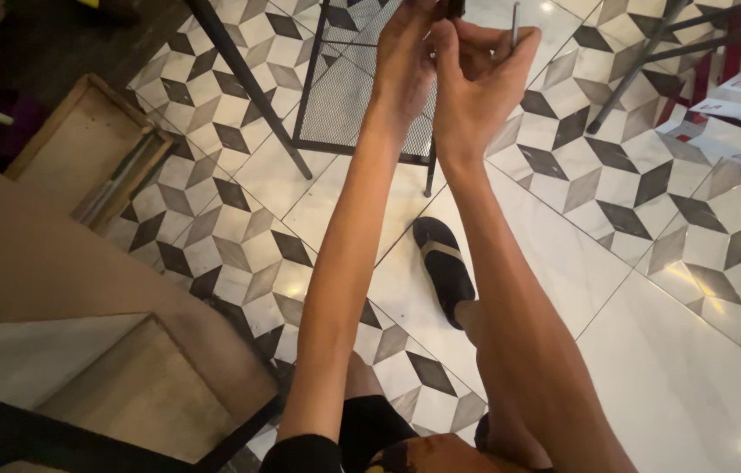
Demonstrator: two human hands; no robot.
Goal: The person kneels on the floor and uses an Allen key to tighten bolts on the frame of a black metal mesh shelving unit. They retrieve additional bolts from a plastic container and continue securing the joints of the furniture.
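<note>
Head view: both hands raised at top edge, a thin rod pinched in the right.

Red-and-white printed sheets (pixel 738 105) are seen flat on the floor (pixel 677 377) at upper right, rectangular, overlapping. Rod (pixel 515 22), slim, metal-grey, is held approx. upright, long axis vertical, top end cut by frame edge. Right hand (pixel 480 74) is closed on the rod w/ fingertips. Left hand (pixel 405 57) is curled round a small dark item (pixel 456 7), mostly out of frame. A mesh chair (pixel 344 88) is seen below the hands; a sandal (pixel 445 267) lower down.
</note>
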